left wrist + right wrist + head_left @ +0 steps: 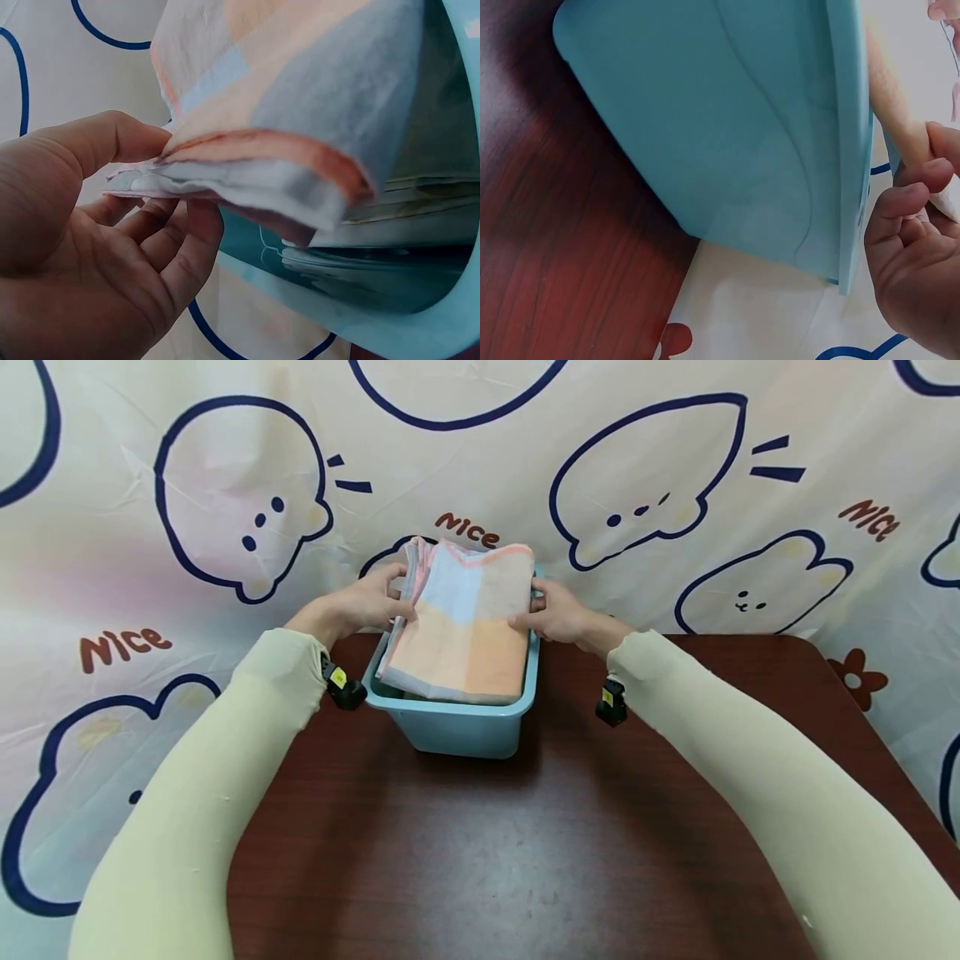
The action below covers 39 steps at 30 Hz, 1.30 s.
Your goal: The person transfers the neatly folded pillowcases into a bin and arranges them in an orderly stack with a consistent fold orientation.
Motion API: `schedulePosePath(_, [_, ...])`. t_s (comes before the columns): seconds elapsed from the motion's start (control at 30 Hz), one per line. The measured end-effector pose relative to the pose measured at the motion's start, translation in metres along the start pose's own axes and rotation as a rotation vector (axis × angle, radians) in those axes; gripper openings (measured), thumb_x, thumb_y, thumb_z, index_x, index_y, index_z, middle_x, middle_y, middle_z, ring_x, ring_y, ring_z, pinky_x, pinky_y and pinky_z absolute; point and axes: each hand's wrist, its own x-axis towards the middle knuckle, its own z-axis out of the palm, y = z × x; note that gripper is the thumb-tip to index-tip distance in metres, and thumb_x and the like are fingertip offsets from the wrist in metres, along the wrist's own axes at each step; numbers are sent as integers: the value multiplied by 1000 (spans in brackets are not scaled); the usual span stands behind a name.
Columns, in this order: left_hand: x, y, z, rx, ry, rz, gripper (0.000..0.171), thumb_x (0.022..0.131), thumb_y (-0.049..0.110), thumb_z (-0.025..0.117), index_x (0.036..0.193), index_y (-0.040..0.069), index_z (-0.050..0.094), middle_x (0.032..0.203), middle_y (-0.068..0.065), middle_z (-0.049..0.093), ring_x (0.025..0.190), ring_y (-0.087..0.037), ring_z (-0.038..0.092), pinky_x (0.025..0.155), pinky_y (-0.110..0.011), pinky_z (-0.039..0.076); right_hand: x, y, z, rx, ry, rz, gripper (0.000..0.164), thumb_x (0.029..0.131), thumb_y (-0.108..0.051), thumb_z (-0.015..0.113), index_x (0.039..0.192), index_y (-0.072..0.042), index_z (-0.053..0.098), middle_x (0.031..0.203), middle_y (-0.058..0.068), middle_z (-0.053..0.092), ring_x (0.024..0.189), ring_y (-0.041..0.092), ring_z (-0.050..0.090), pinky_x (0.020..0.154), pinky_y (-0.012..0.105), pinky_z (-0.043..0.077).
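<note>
A folded pastel-checked towel (pixel 468 627) in orange, blue and beige lies tilted at the mouth of a light blue plastic bin (pixel 465 733), its top end above the rim. My left hand (pixel 365 603) pinches its left edge, thumb on top and fingers beneath. Stacked layers and an orange hem of the towel (pixel 322 90) show in the left wrist view. At the opposite edge, my right hand (pixel 561 612) pinches the towel between thumb and fingers. Pale layered folds (pixel 420 214) lie lower inside the bin; what they belong to is unclear.
The bin stands near the back edge of a dark reddish-brown table (pixel 480 860). Close behind hangs a pale curtain (pixel 465 468) with blue cartoon outlines and "Nice" lettering. Black devices with yellow marks sit at both wrists.
</note>
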Motion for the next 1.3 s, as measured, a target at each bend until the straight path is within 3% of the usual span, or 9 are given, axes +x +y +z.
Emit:
schedulePosePath(0.6, [5, -5, 7, 19, -5, -8, 75, 99, 3, 55, 161, 17, 14, 151, -23, 47, 128, -35, 52, 115, -56, 40, 5, 11, 3, -26, 3, 21, 52, 100, -16, 64, 146, -9, 39, 61, -3, 45, 50, 11, 36, 54, 26, 35])
schedulePosePath(0.9, [10, -10, 11, 56, 3, -22, 78, 100, 8, 56, 162, 17, 10, 149, -23, 49, 123, -35, 55, 113, -54, 43, 5, 15, 3, -47, 0, 48, 56, 99, -17, 66, 148, -8, 39, 61, -4, 44, 49, 11, 35, 54, 25, 35])
schedulePosePath(1.3, [16, -16, 15, 63, 12, -29, 70, 99, 8, 57, 157, 13, 18, 147, -23, 49, 121, -34, 54, 111, -53, 44, 6, 15, 6, -105, 24, 44, 44, 96, -18, 69, 133, -6, 48, 58, -6, 37, 48, 10, 34, 52, 24, 33])
